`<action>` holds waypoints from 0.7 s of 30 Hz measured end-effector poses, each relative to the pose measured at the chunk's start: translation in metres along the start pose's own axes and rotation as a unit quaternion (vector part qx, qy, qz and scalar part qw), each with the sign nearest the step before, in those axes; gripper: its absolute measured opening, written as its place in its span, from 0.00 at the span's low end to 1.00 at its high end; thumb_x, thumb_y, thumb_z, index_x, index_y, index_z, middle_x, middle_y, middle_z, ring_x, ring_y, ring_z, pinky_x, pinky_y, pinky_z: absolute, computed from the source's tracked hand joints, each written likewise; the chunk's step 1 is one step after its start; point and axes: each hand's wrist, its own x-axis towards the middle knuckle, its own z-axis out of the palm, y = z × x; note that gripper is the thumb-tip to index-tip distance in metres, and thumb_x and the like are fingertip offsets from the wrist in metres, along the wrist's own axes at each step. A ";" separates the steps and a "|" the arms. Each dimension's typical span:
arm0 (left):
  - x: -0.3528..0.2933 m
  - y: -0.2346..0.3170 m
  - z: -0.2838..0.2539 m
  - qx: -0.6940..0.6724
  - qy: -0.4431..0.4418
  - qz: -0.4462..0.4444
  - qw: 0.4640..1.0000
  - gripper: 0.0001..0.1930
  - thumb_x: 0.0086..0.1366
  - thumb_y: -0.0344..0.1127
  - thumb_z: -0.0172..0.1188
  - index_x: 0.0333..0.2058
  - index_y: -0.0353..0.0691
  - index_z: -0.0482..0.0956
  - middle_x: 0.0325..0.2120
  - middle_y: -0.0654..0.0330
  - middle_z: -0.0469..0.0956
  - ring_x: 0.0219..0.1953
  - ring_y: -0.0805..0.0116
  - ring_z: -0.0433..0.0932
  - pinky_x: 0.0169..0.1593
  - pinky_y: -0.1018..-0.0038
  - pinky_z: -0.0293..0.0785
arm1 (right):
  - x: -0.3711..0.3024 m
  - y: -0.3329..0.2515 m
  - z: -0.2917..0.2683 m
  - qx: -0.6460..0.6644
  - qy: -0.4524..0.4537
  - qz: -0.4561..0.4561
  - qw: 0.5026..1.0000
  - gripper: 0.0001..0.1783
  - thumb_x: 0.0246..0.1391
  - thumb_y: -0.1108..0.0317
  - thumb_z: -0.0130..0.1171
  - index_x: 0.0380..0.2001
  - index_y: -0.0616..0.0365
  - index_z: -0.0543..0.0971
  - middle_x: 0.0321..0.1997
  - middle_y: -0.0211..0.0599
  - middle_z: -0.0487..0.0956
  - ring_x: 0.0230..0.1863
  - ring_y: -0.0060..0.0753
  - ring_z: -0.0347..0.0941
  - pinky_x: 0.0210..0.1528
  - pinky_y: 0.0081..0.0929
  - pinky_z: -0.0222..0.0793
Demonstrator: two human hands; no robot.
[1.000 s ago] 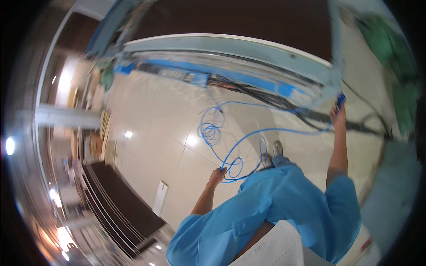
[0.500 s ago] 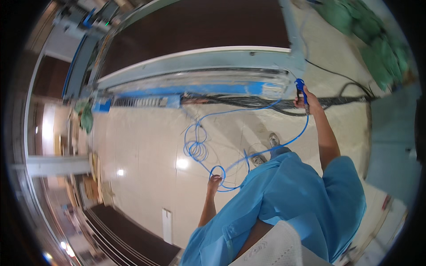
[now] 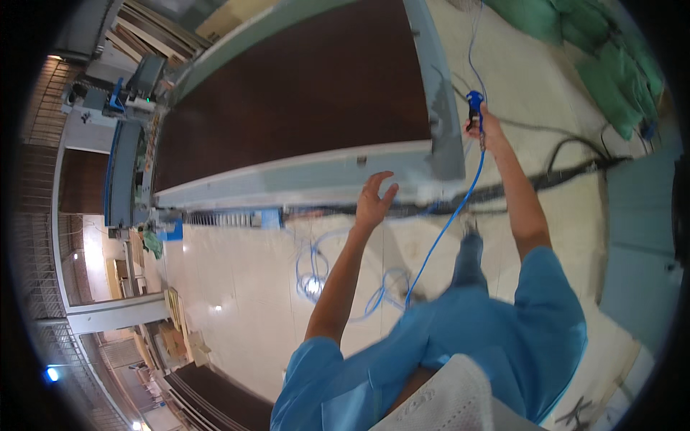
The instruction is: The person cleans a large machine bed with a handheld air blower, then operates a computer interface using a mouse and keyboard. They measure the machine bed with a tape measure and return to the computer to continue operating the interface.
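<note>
My right hand (image 3: 485, 129) is wrapped round a blue air blow gun (image 3: 474, 100), held up beside the near right corner of a large machine bed. From the gun's lower end a blue air hose (image 3: 451, 223) runs down toward my feet and lies in loose loops on the floor. My left hand (image 3: 374, 201) holds nothing; its fingers are apart and curved, in front of the machine's pale near edge. A dark brown panel (image 3: 302, 86) covers the bed's top.
A bundle of black cables (image 3: 546, 181) runs along the floor to a blue-grey cabinet (image 3: 640, 237) at right. Green sacks (image 3: 607, 79) lie at the far right. A gantry (image 3: 126, 169) spans the bed's left end. Dark boards (image 3: 223, 395) are stacked at lower left.
My left hand has let go of the hose loop and risen toward the machine's edge. My right hand has moved farther away with the blow gun, and the view has shifted nearer the bed.
</note>
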 end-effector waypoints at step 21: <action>0.308 0.012 0.103 0.309 0.022 -0.101 0.945 0.27 0.70 0.50 0.48 0.65 0.52 0.65 0.68 0.58 0.59 0.72 0.53 0.49 0.74 0.52 0.39 | 0.502 -0.190 0.180 -0.064 -0.133 0.000 0.989 0.29 0.68 0.42 0.45 0.54 0.58 0.68 0.26 0.34 0.70 0.20 0.29 0.65 0.24 0.30 0.70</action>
